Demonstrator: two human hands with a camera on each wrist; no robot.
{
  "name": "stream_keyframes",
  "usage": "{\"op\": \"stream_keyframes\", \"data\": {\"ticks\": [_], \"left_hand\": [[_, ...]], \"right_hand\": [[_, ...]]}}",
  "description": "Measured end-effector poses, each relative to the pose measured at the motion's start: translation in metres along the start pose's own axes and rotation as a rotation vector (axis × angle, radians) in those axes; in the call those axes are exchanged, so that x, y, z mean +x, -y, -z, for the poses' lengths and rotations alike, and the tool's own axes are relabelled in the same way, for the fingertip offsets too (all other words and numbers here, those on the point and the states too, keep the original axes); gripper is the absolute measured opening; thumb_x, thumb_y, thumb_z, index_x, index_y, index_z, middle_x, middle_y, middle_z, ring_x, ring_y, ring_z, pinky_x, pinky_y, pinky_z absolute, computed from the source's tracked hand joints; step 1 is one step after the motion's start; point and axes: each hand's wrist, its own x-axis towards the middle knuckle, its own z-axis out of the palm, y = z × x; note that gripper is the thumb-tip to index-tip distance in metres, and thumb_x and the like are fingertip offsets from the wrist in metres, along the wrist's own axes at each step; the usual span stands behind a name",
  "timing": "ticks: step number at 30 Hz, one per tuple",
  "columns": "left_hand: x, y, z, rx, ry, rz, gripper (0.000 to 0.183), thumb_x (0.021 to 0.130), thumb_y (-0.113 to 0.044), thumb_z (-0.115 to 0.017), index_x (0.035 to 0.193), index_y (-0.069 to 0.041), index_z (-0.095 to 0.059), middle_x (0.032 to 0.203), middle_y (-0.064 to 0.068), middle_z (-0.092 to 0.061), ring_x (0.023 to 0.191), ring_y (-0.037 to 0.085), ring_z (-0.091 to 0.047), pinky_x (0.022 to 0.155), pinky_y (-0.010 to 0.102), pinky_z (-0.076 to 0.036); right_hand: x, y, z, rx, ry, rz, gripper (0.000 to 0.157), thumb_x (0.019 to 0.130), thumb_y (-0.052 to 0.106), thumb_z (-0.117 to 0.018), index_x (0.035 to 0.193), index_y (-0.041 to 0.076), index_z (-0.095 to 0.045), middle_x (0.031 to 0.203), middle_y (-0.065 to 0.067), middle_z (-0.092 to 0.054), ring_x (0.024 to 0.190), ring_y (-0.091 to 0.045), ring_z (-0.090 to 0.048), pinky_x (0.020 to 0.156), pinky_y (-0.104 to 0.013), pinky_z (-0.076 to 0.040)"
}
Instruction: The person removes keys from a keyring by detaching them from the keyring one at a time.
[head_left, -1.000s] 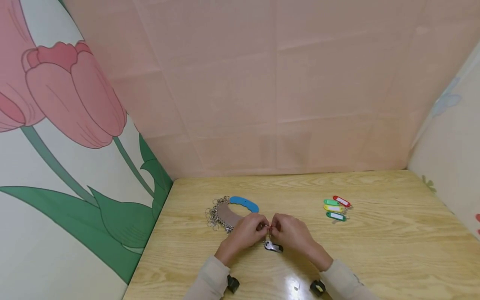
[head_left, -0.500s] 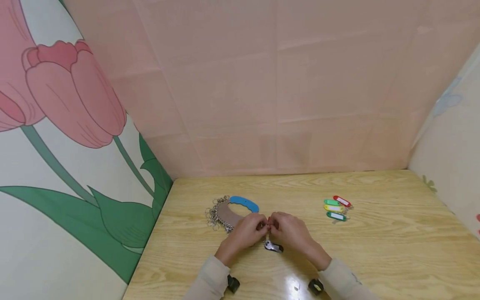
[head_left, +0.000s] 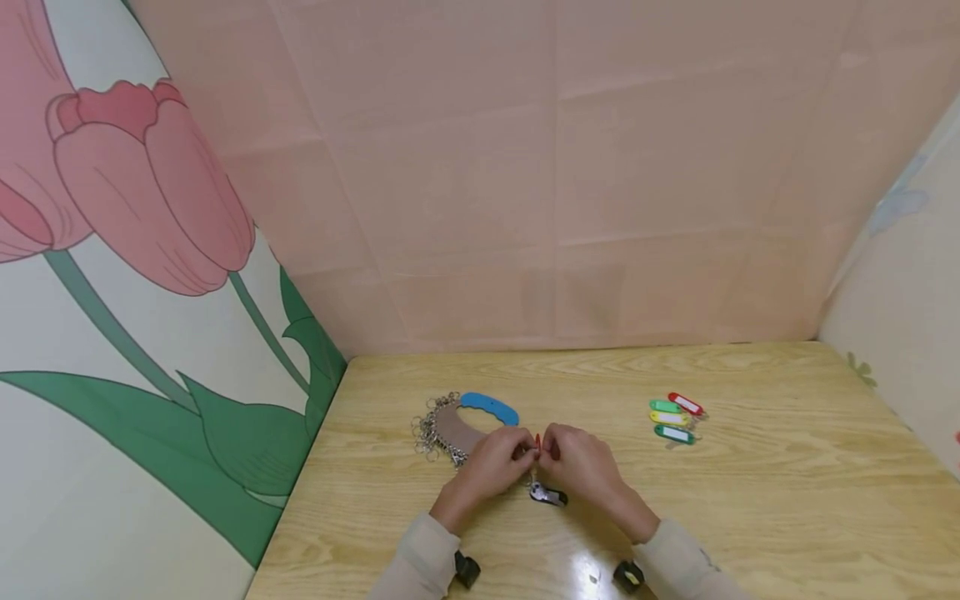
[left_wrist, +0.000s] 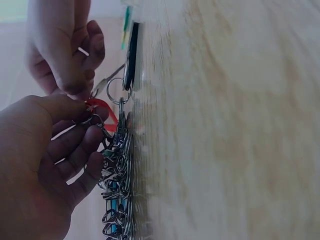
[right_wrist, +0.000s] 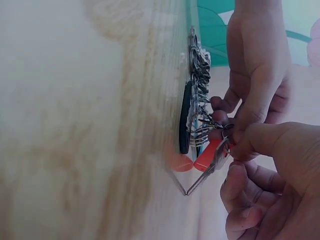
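Observation:
My left hand [head_left: 491,462] and right hand [head_left: 585,462] meet at the fingertips over the table. Between them is a red key tag [right_wrist: 204,161] with a small metal ring [right_wrist: 227,129]. The left thumb and fingers pinch the ring end of the tag. A silver key [right_wrist: 216,162] hangs from the right thumb and fingers, its tip down near the tabletop. The fingertips partly hide where ring and key meet. Just below the hands lies a flat silver-and-black piece [head_left: 547,494] on a larger ring [left_wrist: 118,91].
Left of the hands lies a brown crescent-shaped piece [head_left: 456,429] edged with several metal rings and clasps [head_left: 429,429], with a blue grip [head_left: 489,407] behind it. Red, light green, yellow and dark green key tags [head_left: 673,434] lie together at the right. A pink wall [head_left: 555,208] closes the back.
The red key tag now shows more, sticking up between the hands. My right hand has shifted slightly; the left hand keeps its place and its pinch.

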Motion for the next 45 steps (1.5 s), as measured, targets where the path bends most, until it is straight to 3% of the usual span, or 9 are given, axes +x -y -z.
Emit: {"op": "stream_keyframes", "data": {"ticks": [23, 37, 45], "left_hand": [[-0.0008, 0.0033, 0.0015, -0.039, -0.002, -0.018, 0.013, 0.109, -0.027, -0.064, 0.105, -0.02, -0.074, 0.1, -0.007, -0.072, 0.088, -0.001, -0.06, 0.079, 0.018, -0.052], [0.0004, 0.0027, 0.0037, -0.061, 0.031, 0.001, 0.017, 0.11, -0.027, -0.062, 0.112, -0.018, -0.077, 0.108, -0.006, -0.075, 0.098, 0.002, -0.064, 0.087, 0.021, -0.054], [0.0014, 0.0023, 0.006, -0.082, 0.044, 0.029, 0.017, 0.11, -0.027, -0.062, 0.11, -0.018, -0.077, 0.106, -0.007, -0.075, 0.092, -0.002, -0.062, 0.082, 0.02, -0.054]], "right_hand": [[0.0029, 0.0014, -0.0026, 0.016, -0.006, -0.026, 0.017, 0.088, 0.016, -0.082, 0.082, 0.018, -0.066, 0.073, 0.007, -0.058, 0.062, -0.008, -0.051, 0.055, -0.026, -0.043], [0.0045, -0.0013, -0.002, 0.005, -0.017, 0.061, 0.02, 0.082, 0.01, -0.077, 0.076, 0.02, -0.061, 0.07, 0.009, -0.055, 0.061, -0.005, -0.049, 0.053, -0.024, -0.041], [0.0052, -0.0031, 0.0002, 0.003, 0.017, 0.098, 0.023, 0.083, 0.009, -0.078, 0.076, 0.022, -0.059, 0.07, 0.011, -0.052, 0.06, -0.004, -0.048, 0.053, -0.022, -0.04]]}}
